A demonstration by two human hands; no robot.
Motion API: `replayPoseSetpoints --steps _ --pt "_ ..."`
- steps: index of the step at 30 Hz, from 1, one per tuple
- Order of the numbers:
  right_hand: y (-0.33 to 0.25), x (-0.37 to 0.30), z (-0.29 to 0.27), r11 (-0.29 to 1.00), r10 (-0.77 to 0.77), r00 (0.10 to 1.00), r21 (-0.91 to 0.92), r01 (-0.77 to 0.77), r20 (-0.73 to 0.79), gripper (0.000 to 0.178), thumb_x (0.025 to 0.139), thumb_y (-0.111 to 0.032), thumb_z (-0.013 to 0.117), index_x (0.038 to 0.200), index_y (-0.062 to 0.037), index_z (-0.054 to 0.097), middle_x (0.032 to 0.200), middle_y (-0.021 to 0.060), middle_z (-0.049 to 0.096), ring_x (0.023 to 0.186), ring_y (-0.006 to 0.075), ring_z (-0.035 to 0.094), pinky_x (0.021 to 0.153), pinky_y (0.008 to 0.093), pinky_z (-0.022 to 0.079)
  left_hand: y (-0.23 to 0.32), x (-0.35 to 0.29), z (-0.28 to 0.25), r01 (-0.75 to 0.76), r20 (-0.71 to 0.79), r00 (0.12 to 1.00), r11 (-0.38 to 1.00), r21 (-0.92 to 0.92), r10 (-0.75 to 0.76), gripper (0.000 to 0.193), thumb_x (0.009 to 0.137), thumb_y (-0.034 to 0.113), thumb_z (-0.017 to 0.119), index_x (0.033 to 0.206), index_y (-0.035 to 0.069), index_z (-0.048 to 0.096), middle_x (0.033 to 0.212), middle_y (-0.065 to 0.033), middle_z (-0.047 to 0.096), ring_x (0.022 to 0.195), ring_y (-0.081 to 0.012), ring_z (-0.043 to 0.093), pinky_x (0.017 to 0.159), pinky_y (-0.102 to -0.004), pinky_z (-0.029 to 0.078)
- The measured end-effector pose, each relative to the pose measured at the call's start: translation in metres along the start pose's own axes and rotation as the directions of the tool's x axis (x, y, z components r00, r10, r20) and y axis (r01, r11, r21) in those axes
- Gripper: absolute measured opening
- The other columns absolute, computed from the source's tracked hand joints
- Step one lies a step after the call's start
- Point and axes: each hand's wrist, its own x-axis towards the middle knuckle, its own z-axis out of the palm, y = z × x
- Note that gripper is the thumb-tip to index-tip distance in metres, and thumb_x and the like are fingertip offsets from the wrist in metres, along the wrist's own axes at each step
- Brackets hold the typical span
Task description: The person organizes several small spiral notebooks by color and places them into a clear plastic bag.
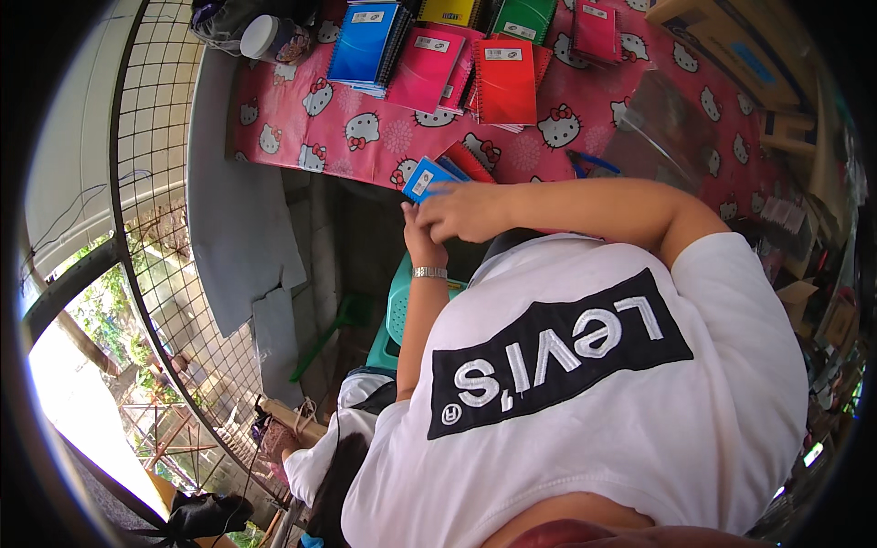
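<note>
A small blue spiral notebook [423,182] with a white label lies tilted at the table's front edge, its lower part covered by my hands. My left hand [424,239], a metal band at its wrist, reaches up to the notebook's lower edge with its fingers closed there. From the right, my right hand [464,210] crosses over, its curled fingers against the notebook and next to my left hand; it is slightly blurred. Right behind lies a red notebook [469,162], partly hidden. How each finger grips is hard to see.
Stacks of spiral notebooks stand across the pink patterned table cover [301,119], among them a blue stack [367,44], a pink one [425,68] and a red one [506,87]. A lidded jar [259,38], clear plastic [662,128], cardboard boxes [735,55] and a teal stool [395,306] are around.
</note>
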Motion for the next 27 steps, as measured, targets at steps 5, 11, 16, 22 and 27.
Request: replayPoseSetpoints --steps 5,11,16,22,27 --pt "0.04 -0.034 0.047 -0.013 0.922 0.273 0.725 -0.688 0.275 0.079 0.078 -0.034 0.072 0.135 0.0055 0.036 0.129 0.0265 0.048 0.119 0.036 0.05 0.099 0.0406 0.042 -0.028 0.005 0.012 -0.158 0.076 0.987 0.93 0.331 0.14 0.069 0.09 0.017 0.058 0.148 0.007 0.022 0.133 -0.0152 0.047 0.119 -0.0265 0.049 0.102 -0.0378 0.039" --pt "0.025 -0.047 0.044 -0.396 0.627 0.394 0.71 -0.583 0.673 0.076 0.068 -0.023 0.076 0.128 0.0081 0.043 0.121 0.0234 0.055 0.106 0.0287 0.059 0.084 0.0395 0.051 -0.003 -0.017 0.027 0.264 0.062 0.961 0.961 0.086 -0.27 0.069 0.067 -0.01 0.053 0.133 0.004 0.04 0.118 -0.0146 0.056 0.109 -0.0317 0.056 0.097 -0.0442 0.046" --pt "0.0 -0.082 -0.005 0.005 0.721 0.574 0.825 -0.565 0.388 0.086 0.065 -0.015 0.08 0.135 -0.0001 0.032 0.119 0.0193 0.056 0.112 0.0308 0.056 0.094 0.0402 0.046 0.005 -0.059 0.062 0.082 0.33 0.933 0.976 0.201 -0.147 0.072 0.069 -0.013 0.052 0.135 0.007 0.032 0.124 -0.0142 0.05 0.116 -0.0283 0.052 0.099 -0.0418 0.044" --pt "-0.005 -0.207 -0.065 0.505 0.842 0.429 0.756 -0.417 -0.326 0.085 0.062 -0.016 0.087 0.128 -0.0104 0.035 0.119 0.014 0.056 0.113 0.0284 0.056 0.095 0.0377 0.046 -0.029 -0.053 0.179 -0.554 0.841 0.54 0.734 0.392 -0.041 0.082 0.076 -0.014 0.059 0.141 0.007 0.014 0.136 -0.0167 0.036 0.127 -0.0269 0.041 0.103 -0.0363 0.038" --pt "0.02 -0.308 -0.037 0.568 0.759 0.089 0.589 -0.574 -0.645 0.082 0.064 -0.016 0.086 0.129 -0.0113 0.036 0.121 0.0123 0.055 0.118 0.0275 0.053 0.099 0.0374 0.043 -0.101 -0.006 0.302 -0.679 0.968 0.192 0.69 0.252 -0.164 0.085 0.069 -0.012 0.07 0.138 0.009 0.026 0.135 -0.0131 0.041 0.126 -0.0241 0.043 0.104 -0.0358 0.038"
